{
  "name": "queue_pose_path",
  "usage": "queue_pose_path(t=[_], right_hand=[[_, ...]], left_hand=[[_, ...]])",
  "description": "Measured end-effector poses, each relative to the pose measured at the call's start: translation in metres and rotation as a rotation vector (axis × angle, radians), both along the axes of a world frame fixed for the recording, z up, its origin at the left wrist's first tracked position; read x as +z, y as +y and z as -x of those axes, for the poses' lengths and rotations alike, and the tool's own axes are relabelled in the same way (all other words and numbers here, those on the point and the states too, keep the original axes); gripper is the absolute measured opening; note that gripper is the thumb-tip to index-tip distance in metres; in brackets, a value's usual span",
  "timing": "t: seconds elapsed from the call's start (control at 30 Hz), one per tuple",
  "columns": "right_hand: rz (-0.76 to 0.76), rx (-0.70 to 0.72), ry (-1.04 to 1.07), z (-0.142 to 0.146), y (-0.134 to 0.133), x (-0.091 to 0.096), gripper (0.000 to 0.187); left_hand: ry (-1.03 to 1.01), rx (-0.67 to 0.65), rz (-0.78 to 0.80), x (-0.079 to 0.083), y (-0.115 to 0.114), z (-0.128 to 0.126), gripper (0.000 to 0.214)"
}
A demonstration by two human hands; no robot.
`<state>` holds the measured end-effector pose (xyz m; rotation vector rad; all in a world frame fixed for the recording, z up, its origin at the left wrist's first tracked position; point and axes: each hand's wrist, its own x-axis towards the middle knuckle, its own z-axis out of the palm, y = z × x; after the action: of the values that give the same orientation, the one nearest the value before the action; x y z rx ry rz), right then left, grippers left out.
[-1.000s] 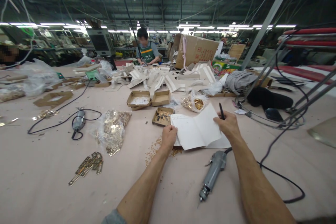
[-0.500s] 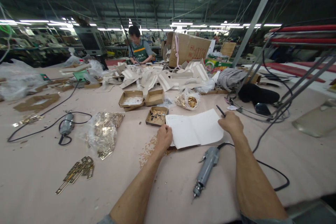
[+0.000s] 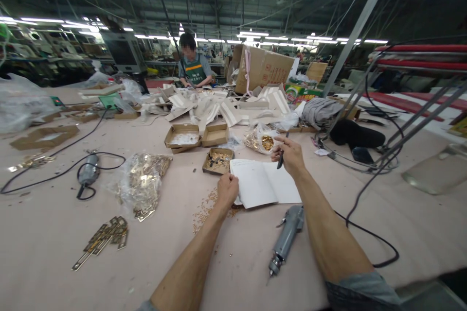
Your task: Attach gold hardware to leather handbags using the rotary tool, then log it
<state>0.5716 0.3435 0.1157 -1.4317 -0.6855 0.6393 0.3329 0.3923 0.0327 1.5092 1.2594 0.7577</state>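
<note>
An open notebook (image 3: 255,185) with white pages lies on the cloth-covered table in front of me. My left hand (image 3: 228,189) pinches its left edge, fingers closed. Above the right-hand page, my right hand (image 3: 289,155) holds a dark pen (image 3: 280,159) among its fingers, with the index finger stretched to the left. Just behind the notebook is a small cardboard tray (image 3: 218,161) of tiny gold and dark pieces. Loose gold bits (image 3: 205,211) are scattered beside my left wrist. A grey electric screwdriver (image 3: 285,242) lies between my forearms.
A plastic bag of metal plates (image 3: 142,182) and a loose pile of plates (image 3: 104,239) are at left, near a second screwdriver (image 3: 88,171). A bag of gold parts (image 3: 266,142) stands behind the notebook. Across the table, a person (image 3: 194,65) works behind heaped pale strips (image 3: 226,107).
My right hand has moved left from the notebook's right edge to above its right page, carrying the pen. The pages now lie flatter. My left hand stays at the left edge.
</note>
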Motion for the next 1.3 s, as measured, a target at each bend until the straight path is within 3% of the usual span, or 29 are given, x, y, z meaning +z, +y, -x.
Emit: queue_pose_path(t=[0.13, 0.27, 0.33, 0.47, 0.67, 0.87, 1.07, 1.2, 1.3], right_hand=[[0.05, 0.14, 0.092, -0.002, 0.018, -0.034, 0.057], [0.043, 0.376, -0.041, -0.006, 0.007, -0.059, 0.08], [0.032, 0.417, -0.127, -0.005, 0.003, -0.064, 0.079], [0.058, 0.401, -0.22, -0.003, 0.004, -0.069, 0.067], [0.116, 0.359, -0.106, -0.013, 0.006, -0.081, 0.092], [0.127, 0.287, -0.093, -0.008, 0.005, -0.081, 0.102], [0.132, 0.336, -0.119, -0.008, 0.004, -0.079, 0.082], [0.184, 0.362, -0.09, -0.014, 0.009, -0.082, 0.063], [0.201, 0.362, -0.165, -0.017, 0.011, -0.083, 0.048]], left_hand=[[-0.001, 0.017, 0.006, -0.001, 0.004, 0.001, 0.022], [-0.005, 0.013, 0.007, -0.006, 0.005, -0.002, 0.026], [0.014, 0.016, 0.001, -0.01, 0.005, -0.004, 0.028], [0.11, 0.02, -0.055, -0.01, 0.005, -0.004, 0.032], [0.174, 0.024, -0.059, -0.001, 0.005, -0.002, 0.035], [0.175, 0.037, -0.087, 0.0, 0.004, -0.002, 0.025], [0.201, 0.017, -0.093, 0.002, 0.001, 0.001, 0.019], [0.119, -0.016, -0.124, 0.004, -0.001, 0.005, 0.061], [0.16, -0.085, -0.17, 0.004, 0.0, 0.005, 0.058]])
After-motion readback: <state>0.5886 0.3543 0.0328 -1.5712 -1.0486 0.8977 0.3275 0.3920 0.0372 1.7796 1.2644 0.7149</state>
